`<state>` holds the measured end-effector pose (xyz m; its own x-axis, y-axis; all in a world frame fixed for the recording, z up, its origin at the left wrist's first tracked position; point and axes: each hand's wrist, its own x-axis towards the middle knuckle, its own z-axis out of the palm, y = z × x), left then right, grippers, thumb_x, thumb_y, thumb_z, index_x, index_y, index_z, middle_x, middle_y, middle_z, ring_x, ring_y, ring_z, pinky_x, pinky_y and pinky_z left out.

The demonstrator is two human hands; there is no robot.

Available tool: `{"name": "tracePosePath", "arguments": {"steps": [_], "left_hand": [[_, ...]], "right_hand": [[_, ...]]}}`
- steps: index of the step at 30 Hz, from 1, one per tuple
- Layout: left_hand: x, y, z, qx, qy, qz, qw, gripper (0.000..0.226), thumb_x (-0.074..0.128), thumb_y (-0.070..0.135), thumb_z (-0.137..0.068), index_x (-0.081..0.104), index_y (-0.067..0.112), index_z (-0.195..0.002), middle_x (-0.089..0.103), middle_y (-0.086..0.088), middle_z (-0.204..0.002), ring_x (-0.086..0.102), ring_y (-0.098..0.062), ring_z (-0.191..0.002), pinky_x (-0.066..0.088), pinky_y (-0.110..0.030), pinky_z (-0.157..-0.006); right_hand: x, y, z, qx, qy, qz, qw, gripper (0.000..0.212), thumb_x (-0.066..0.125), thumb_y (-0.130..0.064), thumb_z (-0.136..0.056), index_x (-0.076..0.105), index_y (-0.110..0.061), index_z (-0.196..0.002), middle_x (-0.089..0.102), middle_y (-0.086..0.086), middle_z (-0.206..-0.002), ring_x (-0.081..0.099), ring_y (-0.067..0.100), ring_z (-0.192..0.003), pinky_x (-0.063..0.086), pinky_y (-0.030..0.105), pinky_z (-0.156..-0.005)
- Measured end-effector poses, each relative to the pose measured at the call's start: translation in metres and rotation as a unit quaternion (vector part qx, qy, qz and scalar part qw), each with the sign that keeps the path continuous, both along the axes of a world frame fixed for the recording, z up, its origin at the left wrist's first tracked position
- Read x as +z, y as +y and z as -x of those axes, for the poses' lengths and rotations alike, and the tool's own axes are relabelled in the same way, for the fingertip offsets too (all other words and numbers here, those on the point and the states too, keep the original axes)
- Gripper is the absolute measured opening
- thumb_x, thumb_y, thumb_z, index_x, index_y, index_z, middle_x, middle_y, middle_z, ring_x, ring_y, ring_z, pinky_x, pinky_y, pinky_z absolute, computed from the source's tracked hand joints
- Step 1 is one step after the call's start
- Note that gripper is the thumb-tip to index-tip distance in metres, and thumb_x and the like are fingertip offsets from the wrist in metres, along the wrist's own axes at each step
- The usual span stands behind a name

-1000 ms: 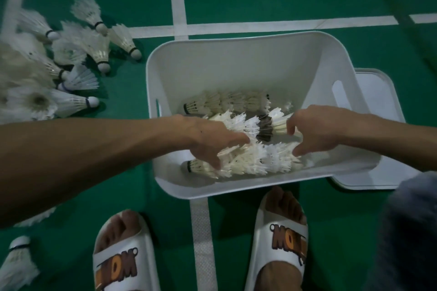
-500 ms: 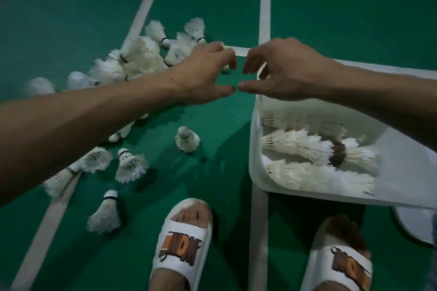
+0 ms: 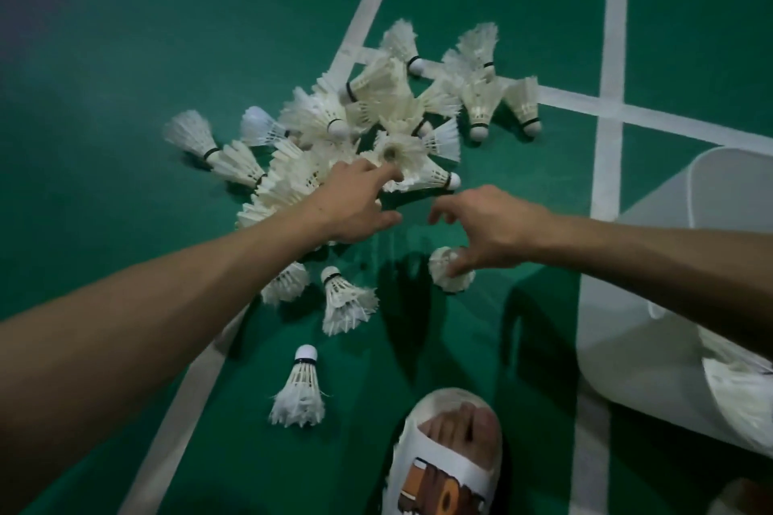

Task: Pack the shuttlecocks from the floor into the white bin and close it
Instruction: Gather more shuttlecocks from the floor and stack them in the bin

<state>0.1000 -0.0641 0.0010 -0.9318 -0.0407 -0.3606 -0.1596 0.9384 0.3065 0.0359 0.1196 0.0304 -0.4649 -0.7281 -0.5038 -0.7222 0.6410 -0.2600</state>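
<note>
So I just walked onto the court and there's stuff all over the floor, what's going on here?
A person is gathering the pile of shuttlecocks off the green floor. The left hand reaches into it, fingertips touching one; the right hand spreads over a lone shuttlecock beside the pile. Neither hand grips anything yet. The white bin stands open at the right, with some already inside.

Dim light falls on a dark green court floor (image 3: pixel 146 33) crossed by white painted lines (image 3: pixel 617 13), two of them crossing at upper right.
</note>
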Motion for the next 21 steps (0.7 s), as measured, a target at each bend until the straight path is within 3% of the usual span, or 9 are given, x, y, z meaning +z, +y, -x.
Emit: {"name": "tracePosePath", "arguments": {"steps": [5,9,13,16,21], "left_hand": [[-0.008,0.000,0.001,-0.027,0.117,-0.013,0.993,0.058,0.065,0.035,-0.086,0.037,0.029,-0.137,0.040,-0.002,-0.136,0.032,-0.023,-0.125,0.037,-0.043,-0.104],[-0.006,0.002,0.019,-0.061,0.158,0.058,0.984,0.072,0.070,0.040,-0.081,0.031,0.034,-0.142,0.024,-0.003,-0.149,0.019,-0.029,-0.136,0.024,-0.045,-0.112],[-0.008,0.004,0.042,-0.058,0.094,0.099,0.989,0.087,0.071,0.050,-0.077,0.017,0.046,-0.145,0.006,-0.001,-0.158,0.008,-0.038,-0.141,0.018,-0.057,-0.113],[-0.016,0.007,0.049,-0.095,0.031,0.125,0.987,0.094,0.074,0.047,-0.076,0.011,0.048,-0.145,0.017,-0.006,-0.154,0.019,-0.039,-0.136,0.029,-0.058,-0.107],[-0.023,0.014,0.048,-0.080,0.046,0.115,0.989,0.082,0.067,0.018,-0.083,0.019,0.045,-0.144,0.028,-0.009,-0.143,0.030,-0.037,-0.123,0.042,-0.051,-0.099]], "right_hand": [[-0.020,-0.001,0.000,-0.011,-0.017,-0.027,0.999,0.046,0.068,-0.019,-0.078,0.058,-0.019,-0.122,0.067,0.004,-0.112,0.062,0.023,-0.102,0.051,0.034,-0.087],[-0.020,-0.004,0.007,-0.047,-0.002,0.013,0.999,0.040,0.063,-0.018,-0.078,0.061,-0.019,-0.117,0.068,0.004,-0.103,0.061,0.024,-0.098,0.052,0.036,-0.085],[-0.013,0.000,0.018,-0.090,0.006,0.041,0.995,0.038,0.064,-0.018,-0.078,0.062,-0.019,-0.116,0.068,0.008,-0.106,0.060,0.025,-0.098,0.052,0.036,-0.084],[-0.008,0.003,0.027,-0.116,0.012,0.052,0.992,0.036,0.065,-0.018,-0.082,0.061,-0.021,-0.117,0.067,0.008,-0.106,0.059,0.027,-0.100,0.049,0.033,-0.085],[-0.002,0.011,0.035,-0.147,-0.006,0.074,0.986,0.040,0.062,-0.009,-0.083,0.060,-0.023,-0.120,0.062,0.002,-0.097,0.051,0.017,-0.085,0.038,0.023,-0.074]]}}
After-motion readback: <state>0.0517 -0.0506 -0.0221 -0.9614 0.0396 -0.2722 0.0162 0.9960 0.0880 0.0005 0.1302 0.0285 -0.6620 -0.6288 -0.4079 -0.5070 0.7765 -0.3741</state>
